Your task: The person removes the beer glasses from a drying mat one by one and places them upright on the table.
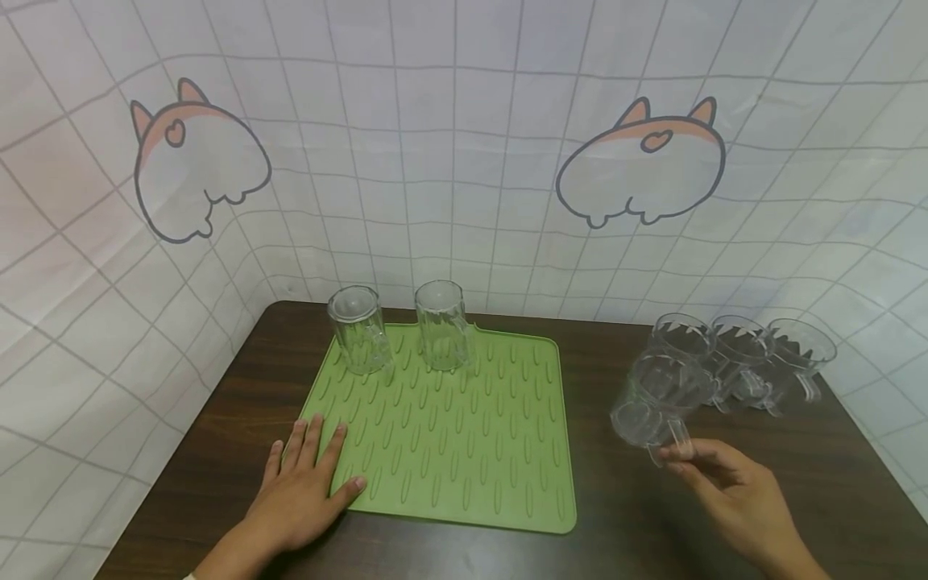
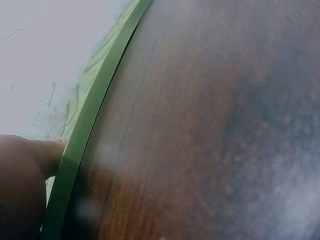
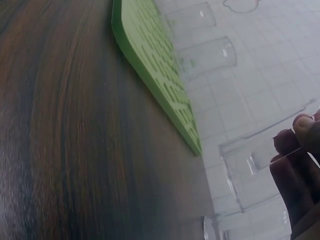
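Observation:
In the head view, my right hand (image 1: 747, 499) pinches the handle of a clear mug (image 1: 638, 415), which is tilted and lies to the right of the green ridged mat (image 1: 493, 459). The right wrist view shows thumb and fingers on the handle of this mug (image 3: 240, 175). My left hand (image 1: 300, 491) rests with fingers spread on the mat's front left corner; its thumb shows at the mat edge (image 2: 82, 135) in the left wrist view. Two clear mugs (image 1: 360, 334) (image 1: 442, 326) stand side by side at the mat's back left.
More clear mugs (image 1: 801, 346) stand close together on the dark wooden table (image 1: 609, 515) at the back right, partly behind the held one. A white gridded curtain (image 1: 471, 161) with cartoon animal drawings surrounds the table's back and sides.

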{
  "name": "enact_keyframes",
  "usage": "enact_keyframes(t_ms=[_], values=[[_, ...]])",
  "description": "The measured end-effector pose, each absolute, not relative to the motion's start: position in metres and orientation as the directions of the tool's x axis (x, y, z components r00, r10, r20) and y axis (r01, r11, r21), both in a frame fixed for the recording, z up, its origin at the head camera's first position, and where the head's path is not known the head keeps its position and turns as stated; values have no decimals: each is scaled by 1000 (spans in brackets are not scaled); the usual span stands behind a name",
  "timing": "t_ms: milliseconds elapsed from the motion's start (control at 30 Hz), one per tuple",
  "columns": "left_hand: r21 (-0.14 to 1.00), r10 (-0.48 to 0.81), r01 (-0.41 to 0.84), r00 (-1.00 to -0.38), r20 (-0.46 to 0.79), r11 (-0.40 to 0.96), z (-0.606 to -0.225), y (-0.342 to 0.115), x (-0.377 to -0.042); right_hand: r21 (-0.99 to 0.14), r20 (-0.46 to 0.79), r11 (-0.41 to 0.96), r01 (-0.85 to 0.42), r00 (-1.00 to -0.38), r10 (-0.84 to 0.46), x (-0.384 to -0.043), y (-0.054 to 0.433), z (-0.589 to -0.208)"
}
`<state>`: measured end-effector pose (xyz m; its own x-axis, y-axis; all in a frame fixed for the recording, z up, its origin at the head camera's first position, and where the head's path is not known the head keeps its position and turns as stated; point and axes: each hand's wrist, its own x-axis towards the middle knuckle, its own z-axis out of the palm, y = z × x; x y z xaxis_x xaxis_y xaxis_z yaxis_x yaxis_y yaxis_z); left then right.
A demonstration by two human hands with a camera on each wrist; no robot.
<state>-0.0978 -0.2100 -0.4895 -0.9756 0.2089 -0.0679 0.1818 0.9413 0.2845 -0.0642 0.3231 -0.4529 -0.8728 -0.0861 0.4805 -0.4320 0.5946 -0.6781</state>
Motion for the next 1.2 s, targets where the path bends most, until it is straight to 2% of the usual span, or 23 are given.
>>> enact_keyframes(t_ms=[633, 1200], values=[[277, 207, 185, -977, -50, 943, -491, -210, -97, -636, 410, 688, -350, -908, -82, -55, 349, -449], [278, 205, 181, -977, -61, 943, -490, -210, -98, -655, 349, 696, -293, -935, -65, -44, 366, -446]])
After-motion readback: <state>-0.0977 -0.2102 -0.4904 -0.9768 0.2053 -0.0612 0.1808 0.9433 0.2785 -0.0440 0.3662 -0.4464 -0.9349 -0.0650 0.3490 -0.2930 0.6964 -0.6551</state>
